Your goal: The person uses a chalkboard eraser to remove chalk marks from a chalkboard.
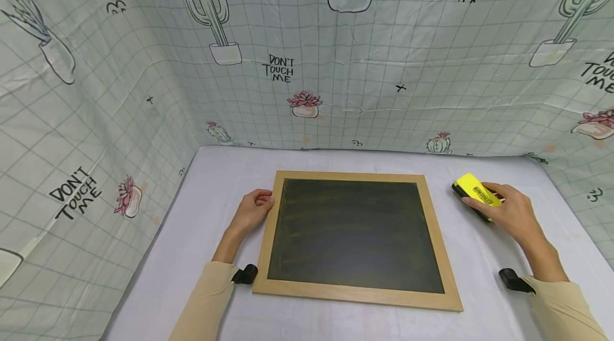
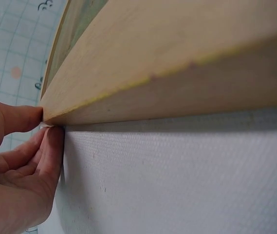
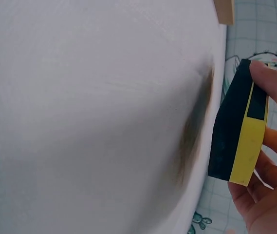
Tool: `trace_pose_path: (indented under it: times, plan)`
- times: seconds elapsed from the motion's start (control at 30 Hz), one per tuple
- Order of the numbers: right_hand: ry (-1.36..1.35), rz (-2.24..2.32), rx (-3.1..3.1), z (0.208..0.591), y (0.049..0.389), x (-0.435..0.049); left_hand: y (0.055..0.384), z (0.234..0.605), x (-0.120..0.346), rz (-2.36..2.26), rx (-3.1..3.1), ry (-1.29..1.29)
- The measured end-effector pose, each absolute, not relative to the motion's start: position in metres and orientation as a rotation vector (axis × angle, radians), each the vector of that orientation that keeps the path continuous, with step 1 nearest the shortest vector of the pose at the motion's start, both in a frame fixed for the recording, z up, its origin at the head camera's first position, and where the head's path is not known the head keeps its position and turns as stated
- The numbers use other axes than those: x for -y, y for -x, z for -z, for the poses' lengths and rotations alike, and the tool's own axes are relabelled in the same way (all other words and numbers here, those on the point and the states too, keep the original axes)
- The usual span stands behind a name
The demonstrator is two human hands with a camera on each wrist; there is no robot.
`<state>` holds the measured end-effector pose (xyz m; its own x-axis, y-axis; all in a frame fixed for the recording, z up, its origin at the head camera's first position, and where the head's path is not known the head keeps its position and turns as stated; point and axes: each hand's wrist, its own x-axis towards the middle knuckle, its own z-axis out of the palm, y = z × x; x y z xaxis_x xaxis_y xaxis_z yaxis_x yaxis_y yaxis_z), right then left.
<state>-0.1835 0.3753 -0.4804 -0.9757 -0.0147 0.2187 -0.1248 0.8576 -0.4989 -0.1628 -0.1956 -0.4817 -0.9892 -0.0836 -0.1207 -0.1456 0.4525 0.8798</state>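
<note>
A chalkboard (image 1: 355, 237) in a light wooden frame lies flat on the white table, its dark surface bearing faint smears. At the frame's left side my left hand (image 1: 253, 210) pinches the edge; in the left wrist view, the thumb (image 2: 24, 119) touches the wooden frame (image 2: 143, 53) and the fingertips sit at its lower edge. Right of the board, my right hand (image 1: 515, 212) grips a yellow and black eraser (image 1: 477, 192) between thumb and fingers. The right wrist view shows the eraser (image 3: 235, 131) held above the cloth, its black pad facing the table.
A white cloth (image 1: 230, 170) covers the table. Behind it and at both sides hangs a grid-patterned curtain (image 1: 355, 64) with cactus drawings. A brownish smudge (image 3: 196, 122) shows on the cloth below the eraser. Black wrist devices (image 1: 245, 274) are on both sleeves.
</note>
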Motion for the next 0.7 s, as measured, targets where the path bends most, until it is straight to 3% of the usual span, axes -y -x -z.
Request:
trace_pose_path:
  times: [0.7]
  plan:
    - [-0.073, -0.742, 2.929, 0.492, 0.181, -0.383, 0.164, 0.48, 0.197, -1.522, -2.637, 0.251]
